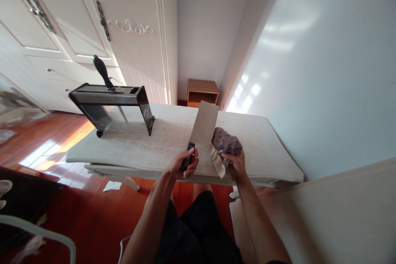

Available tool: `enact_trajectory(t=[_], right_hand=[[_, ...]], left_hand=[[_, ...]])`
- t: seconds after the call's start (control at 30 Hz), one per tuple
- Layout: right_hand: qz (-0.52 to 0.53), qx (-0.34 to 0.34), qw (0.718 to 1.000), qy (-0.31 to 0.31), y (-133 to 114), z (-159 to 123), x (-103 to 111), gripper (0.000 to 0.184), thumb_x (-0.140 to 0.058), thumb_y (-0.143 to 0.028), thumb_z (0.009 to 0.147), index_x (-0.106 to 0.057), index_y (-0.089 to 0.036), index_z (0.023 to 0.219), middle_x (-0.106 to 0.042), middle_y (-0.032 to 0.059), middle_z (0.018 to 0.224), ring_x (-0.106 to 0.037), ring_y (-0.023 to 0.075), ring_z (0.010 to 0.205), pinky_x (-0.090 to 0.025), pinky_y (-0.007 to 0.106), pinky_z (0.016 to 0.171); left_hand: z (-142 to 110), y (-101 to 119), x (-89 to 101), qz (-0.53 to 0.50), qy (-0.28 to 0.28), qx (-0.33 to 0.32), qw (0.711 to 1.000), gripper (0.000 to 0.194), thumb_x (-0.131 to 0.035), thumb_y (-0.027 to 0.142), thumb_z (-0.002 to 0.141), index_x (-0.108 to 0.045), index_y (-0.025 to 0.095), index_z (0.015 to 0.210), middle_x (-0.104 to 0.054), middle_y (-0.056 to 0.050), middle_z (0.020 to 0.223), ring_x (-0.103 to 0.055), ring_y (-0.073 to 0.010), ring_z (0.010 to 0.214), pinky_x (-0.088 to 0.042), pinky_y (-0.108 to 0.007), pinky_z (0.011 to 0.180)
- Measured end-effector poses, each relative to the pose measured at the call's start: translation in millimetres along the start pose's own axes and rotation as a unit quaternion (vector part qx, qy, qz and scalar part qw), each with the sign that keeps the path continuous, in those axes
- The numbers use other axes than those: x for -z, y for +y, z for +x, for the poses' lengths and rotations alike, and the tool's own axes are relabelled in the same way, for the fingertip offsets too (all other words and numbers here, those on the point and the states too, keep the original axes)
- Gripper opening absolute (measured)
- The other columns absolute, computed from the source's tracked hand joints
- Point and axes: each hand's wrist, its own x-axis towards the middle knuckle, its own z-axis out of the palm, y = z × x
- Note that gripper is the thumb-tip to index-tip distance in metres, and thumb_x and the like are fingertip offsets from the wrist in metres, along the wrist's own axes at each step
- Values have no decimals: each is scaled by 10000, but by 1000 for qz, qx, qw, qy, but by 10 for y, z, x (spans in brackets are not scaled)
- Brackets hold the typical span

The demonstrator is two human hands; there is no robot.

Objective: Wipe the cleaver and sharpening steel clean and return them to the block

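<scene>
My left hand (186, 162) is wrapped round the black handle of a cleaver (204, 124), whose broad steel blade points away from me above the white table (173, 121). In my right hand (236, 163) is a bunched brown-grey cloth (227, 142) with a pale beige edge hanging down. The cloth is close to the right side of the blade; whether they touch I cannot tell. To the left on the table stands a knife block (114, 98) with clear sides and a black frame. One black-handled knife (101, 70) sticks up from its top.
A white wardrobe (133, 4) rises behind the table at the left. Beyond the far edge is a small wooden cabinet (202, 86). A glossy pale wall (324, 70) bounds the right side. On the red wooden floor (93, 214) lies a white paper (112, 185).
</scene>
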Motion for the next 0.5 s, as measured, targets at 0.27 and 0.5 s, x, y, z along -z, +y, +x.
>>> enact_trajectory(t=[0.27, 0.5], right_hand=[[51, -25, 998, 23, -91, -37, -60, 859, -853, -97, 412, -590, -184, 1225, -690, 52, 1074, -658, 219, 927, -543, 340, 804], [71, -22, 997, 14, -78, -69, -4, 812, -843, -103, 445, -584, -191, 1209, -695, 55, 1067, -671, 231, 902, -556, 365, 794]], left_hand=[[113, 144, -199, 186, 137, -66, 971, 431, -690, 482, 788, -648, 66, 893, -527, -28, 662, -540, -126, 489, -408, -236, 458], [268, 116, -338, 334, 208, -139, 909, 558, -718, 443, 815, -546, 88, 1210, -610, -29, 706, -607, -153, 597, -480, -252, 584]])
